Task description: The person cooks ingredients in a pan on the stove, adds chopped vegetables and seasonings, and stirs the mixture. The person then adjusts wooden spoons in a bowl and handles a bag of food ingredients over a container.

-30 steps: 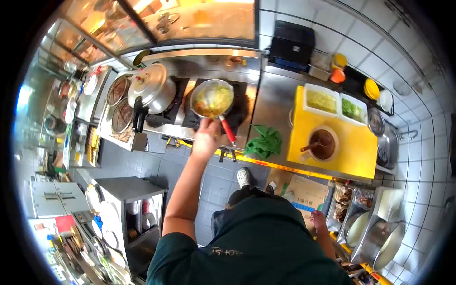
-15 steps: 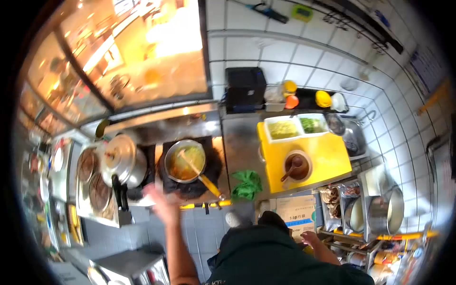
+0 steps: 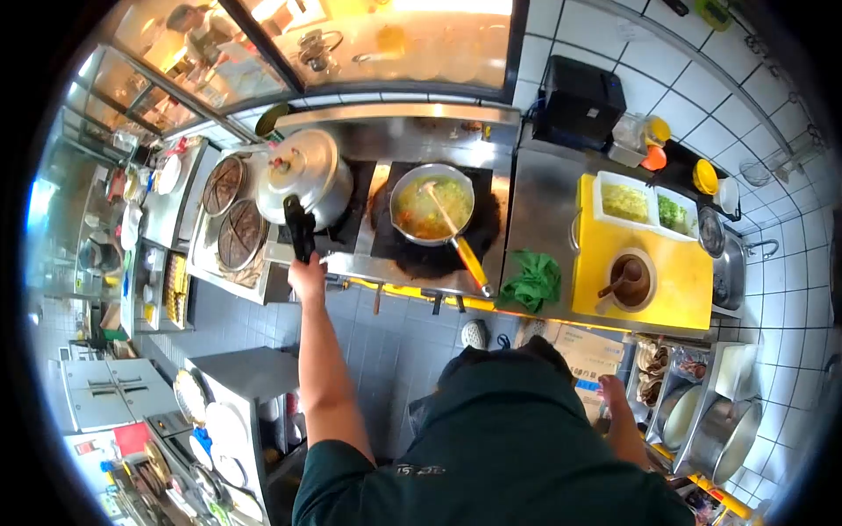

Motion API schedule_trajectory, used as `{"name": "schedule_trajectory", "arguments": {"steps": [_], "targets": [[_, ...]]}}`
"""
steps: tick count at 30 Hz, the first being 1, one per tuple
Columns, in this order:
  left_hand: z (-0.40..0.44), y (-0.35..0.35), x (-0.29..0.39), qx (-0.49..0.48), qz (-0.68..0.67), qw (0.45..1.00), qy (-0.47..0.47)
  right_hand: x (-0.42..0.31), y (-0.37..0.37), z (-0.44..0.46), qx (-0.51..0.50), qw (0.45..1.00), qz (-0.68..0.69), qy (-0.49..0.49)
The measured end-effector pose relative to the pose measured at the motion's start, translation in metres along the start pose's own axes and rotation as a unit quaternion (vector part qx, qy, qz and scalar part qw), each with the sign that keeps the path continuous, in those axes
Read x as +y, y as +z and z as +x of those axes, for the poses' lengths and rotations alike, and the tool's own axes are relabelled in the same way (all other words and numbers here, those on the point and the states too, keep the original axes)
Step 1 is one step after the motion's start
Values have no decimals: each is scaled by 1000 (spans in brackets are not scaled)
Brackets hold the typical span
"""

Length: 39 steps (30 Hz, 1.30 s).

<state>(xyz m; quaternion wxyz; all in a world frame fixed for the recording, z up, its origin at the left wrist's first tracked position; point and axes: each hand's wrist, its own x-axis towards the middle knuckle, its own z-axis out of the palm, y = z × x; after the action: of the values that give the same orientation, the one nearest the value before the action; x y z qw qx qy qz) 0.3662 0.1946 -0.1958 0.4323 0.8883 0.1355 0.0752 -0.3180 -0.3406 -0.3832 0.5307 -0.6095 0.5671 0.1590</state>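
My left hand (image 3: 307, 279) is closed around the near end of the black handle (image 3: 299, 226) of a pressure cooker (image 3: 304, 175), which stands with its lid on at the left side of the stove. My right hand (image 3: 611, 392) hangs low beside my body, near a cardboard box (image 3: 589, 349); its fingers look loosely apart and nothing shows in them. On the burner to the right of the cooker sits a steel pan (image 3: 431, 203) of yellowish-green food in liquid. A spatula (image 3: 465, 254) with a yellow handle rests in it.
A green cloth (image 3: 530, 280) lies on the steel counter. On the yellow board (image 3: 675, 285) are two white tubs (image 3: 654, 206) of chopped vegetables and a brown pot (image 3: 631, 280) with a ladle. Round dark trays (image 3: 239, 235) stand left of the cooker. Steel pots (image 3: 724, 438) sit low right.
My left hand has moved to the pressure cooker's handle and closed on it. The view has shifted left, so the stove and counter appear farther right.
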Motion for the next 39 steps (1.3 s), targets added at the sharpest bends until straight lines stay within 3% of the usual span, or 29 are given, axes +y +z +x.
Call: {"name": "schedule_trajectory", "arguments": {"steps": [1,2,3,6,7,10,11,14,17,20,21,23,24,25,27,29,30,31,34,37,39], "targets": [[10,8,-5,16,125,991,42,-7,2,-2,-9,999,36,12],[9,8,3,15,124,991,37,-13,5,-4,-12,998,61,20],[10,6,6,15,95,995,24,-4,-2,7,-89,991,101,-1],[30,5,-4,6,36,999,9,58,-12,63,-81,991,9,-111],[38,1,-11,0,22,1000,5,95,-21,92,-184,950,250,-35],[63,-9,-24,-38,29,999,-13,17,-13,19,-79,994,48,66],[69,-13,-26,-44,-23,999,-18,35,-20,28,-119,983,126,55],[69,-28,-3,-74,-91,992,-51,-4,-13,-12,-22,998,32,59],[78,-32,6,-74,-90,993,-36,3,-26,2,-46,997,22,59],[85,-24,-4,-81,-93,992,-35,16,-46,19,-183,981,47,-46],[79,-20,-4,-81,-95,992,-32,51,-54,52,-213,943,254,40],[62,-11,-14,-75,-70,994,-25,35,-39,33,-115,992,38,-40],[45,-14,-9,-47,98,994,13,24,-29,20,-59,993,-74,-72],[25,-13,-2,-36,83,996,22,27,-25,22,-38,992,-98,-70],[1,-11,1,-18,59,998,28,70,-25,44,-71,986,-101,-108],[-5,-8,3,-16,41,999,-1,136,-27,84,-115,952,-181,-218],[-7,-9,4,-12,26,1000,-2,131,-21,74,-146,950,-198,-191],[-9,-9,3,-6,11,1000,-4,75,-9,25,-126,991,20,-44],[-4,-10,4,-2,-13,1000,-7,65,3,8,-139,966,208,72],[-6,-13,2,-20,-22,1000,-7,61,9,0,-116,982,118,96],[1,-14,-20,-24,13,999,17,51,11,-7,-84,992,75,50]]}}
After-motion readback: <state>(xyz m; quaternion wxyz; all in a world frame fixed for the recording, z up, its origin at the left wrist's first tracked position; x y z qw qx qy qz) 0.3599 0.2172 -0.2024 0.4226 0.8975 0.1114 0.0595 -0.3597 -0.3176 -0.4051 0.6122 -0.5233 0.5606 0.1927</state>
